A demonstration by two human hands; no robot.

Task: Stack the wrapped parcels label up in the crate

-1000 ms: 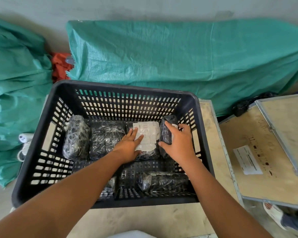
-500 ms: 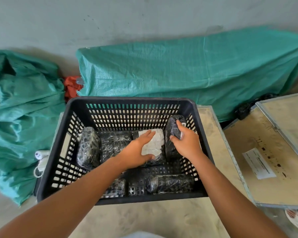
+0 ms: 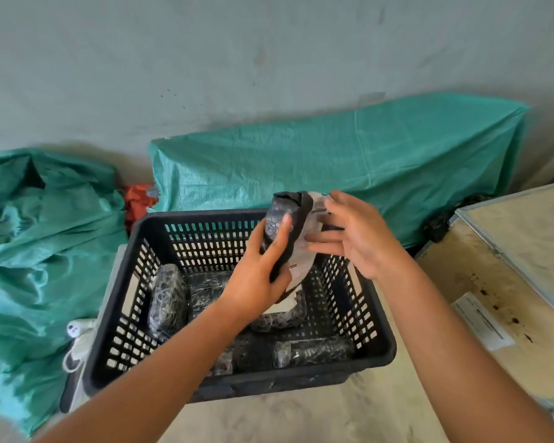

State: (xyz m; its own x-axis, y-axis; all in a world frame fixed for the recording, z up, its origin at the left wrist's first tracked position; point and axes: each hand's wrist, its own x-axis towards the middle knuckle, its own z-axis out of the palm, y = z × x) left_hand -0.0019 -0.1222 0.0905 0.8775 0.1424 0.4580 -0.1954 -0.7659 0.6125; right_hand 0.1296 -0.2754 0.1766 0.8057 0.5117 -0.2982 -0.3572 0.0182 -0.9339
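A black slotted crate stands on a pale surface in front of me. Above its middle, my left hand grips a black bubble-wrapped parcel, held on edge with its white label facing right. My right hand is beside the label side, fingers spread and touching the parcel's label. Inside the crate lie other wrapped parcels: one at the left, one behind my left wrist, one with a white label under my hand, and one along the front wall.
Green woven sacks lie at the left and behind the crate against a grey wall. A wooden metal-edged case with a paper label stands at the right. A white plug strip lies left of the crate.
The upright parcel from the crate's right side has been lifted above the crate. My left hand left the labelled parcel and now grips the lifted one; my right hand has loosened its hold.
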